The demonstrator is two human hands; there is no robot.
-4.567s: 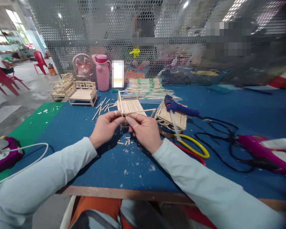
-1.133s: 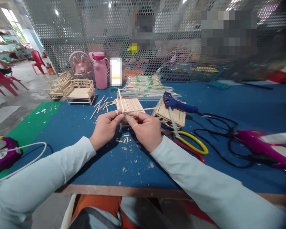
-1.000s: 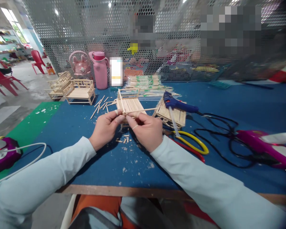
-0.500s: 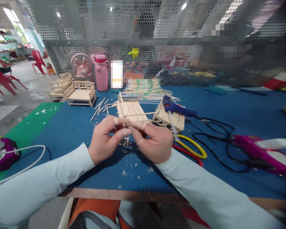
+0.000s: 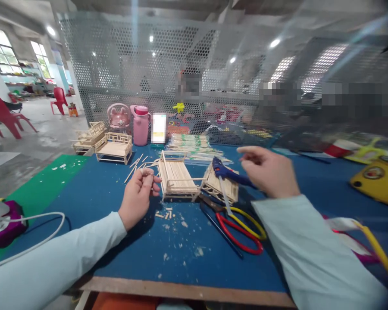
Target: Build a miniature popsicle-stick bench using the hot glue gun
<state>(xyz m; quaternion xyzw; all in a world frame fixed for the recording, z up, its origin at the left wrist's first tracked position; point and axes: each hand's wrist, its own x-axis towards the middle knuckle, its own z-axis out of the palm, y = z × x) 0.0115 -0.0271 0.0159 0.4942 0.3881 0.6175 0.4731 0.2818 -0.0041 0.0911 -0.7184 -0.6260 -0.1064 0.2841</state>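
Observation:
My left hand (image 5: 139, 193) is pinched above the blue table, left of a small stick-built frame (image 5: 177, 177); what sits between its fingertips is too small to name. My right hand (image 5: 269, 170) is raised at the right with fingers apart, holding nothing, beside the blue handle of a glue gun (image 5: 228, 172). The glue gun lies over a second stick piece (image 5: 223, 185). Scissors with red and yellow handles (image 5: 234, 228) lie below it, a dark rod (image 5: 221, 230) beside them. Short stick bits (image 5: 168, 213) are scattered in front of the frame.
Two finished-looking miniature benches (image 5: 114, 148) stand at the back left, near a pink flask (image 5: 141, 127) and a phone (image 5: 159, 129). Bundled sticks (image 5: 190, 144) lie behind the frame. A yellow object (image 5: 378, 181) is at the right; a purple power strip (image 5: 9, 224) and white cable at the left.
My hands have separated. The right one has moved right and up towards the glue gun; the left has shifted slightly left. The view has tilted upwards, and the scissors now show fully.

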